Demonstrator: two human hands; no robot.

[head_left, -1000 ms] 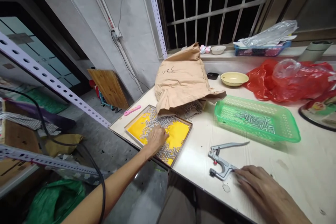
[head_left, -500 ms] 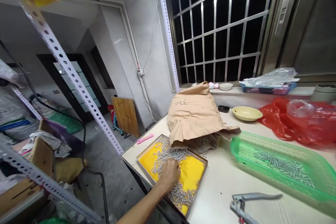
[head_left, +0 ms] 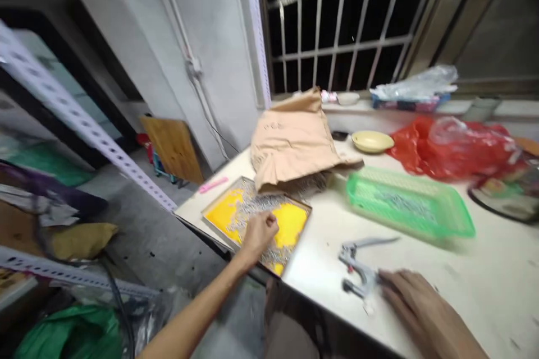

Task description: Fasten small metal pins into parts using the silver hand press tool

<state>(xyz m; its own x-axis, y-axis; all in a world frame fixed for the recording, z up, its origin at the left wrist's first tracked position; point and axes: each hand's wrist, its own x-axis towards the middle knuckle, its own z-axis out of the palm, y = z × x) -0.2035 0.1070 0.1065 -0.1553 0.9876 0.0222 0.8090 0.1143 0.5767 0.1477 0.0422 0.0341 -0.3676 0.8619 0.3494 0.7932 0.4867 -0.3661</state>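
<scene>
My left hand hovers over the yellow tray of small metal pins at the table's left edge, its fingers curled together in a pinch; what they hold is too blurred to name. My right hand rests on the table at the near right, fingers lying over the handle of the grey metal hand press pliers. The picture is smeared by motion. A green plastic basket with more metal pins stands beyond the pliers.
A brown paper sack spills pins onto the tray. A yellow bowl and red plastic bags lie at the back by the barred window. A pink tool lies at the table's corner. Perforated shelving and clutter stand at the left.
The camera tipped up and then back down. My left hand stayed over the tray and lifted slightly; my right hand is back in view on the pliers.
</scene>
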